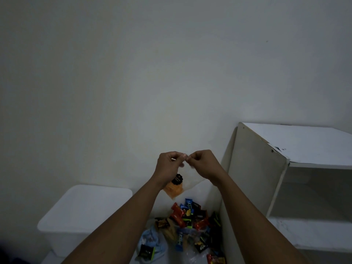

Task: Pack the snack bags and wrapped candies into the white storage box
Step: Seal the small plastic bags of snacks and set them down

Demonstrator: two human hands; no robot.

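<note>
White storage box [83,210]: stands at the left edge of the white surface [163,206], apart from the loose goods. Whether its top is open or lidded cannot be told from this angle.

Left hand [168,164]: raised, fingers curled, pinching the top edge of a clear snack bag [174,189].

The snack bag hangs below both hands, above the far part of the surface. It has orange contents in its lower part and a black label [178,179] above them.

Right hand [202,162]: likewise curled, pinching the same top edge just beside the other grip, with the fingertips of the two hands nearly touching.

Wrapped candies [190,220]: a mixed heap of red, blue and black wrappers lies on the surface beneath the forearms. A pale blue plastic bag [150,239] lies at its near left.

White shelf unit [285,168]: stands right of the heap.

Assessment: the step in hand appears to be closing or checking the bag's mouth before packing.

- Keep the bag upright so the contents stay low.
- Press the seal along its full width.
- Confirm the box is open.
- Carry the bag left and lay it flat against a box wall, leaving room for the candies.
</note>
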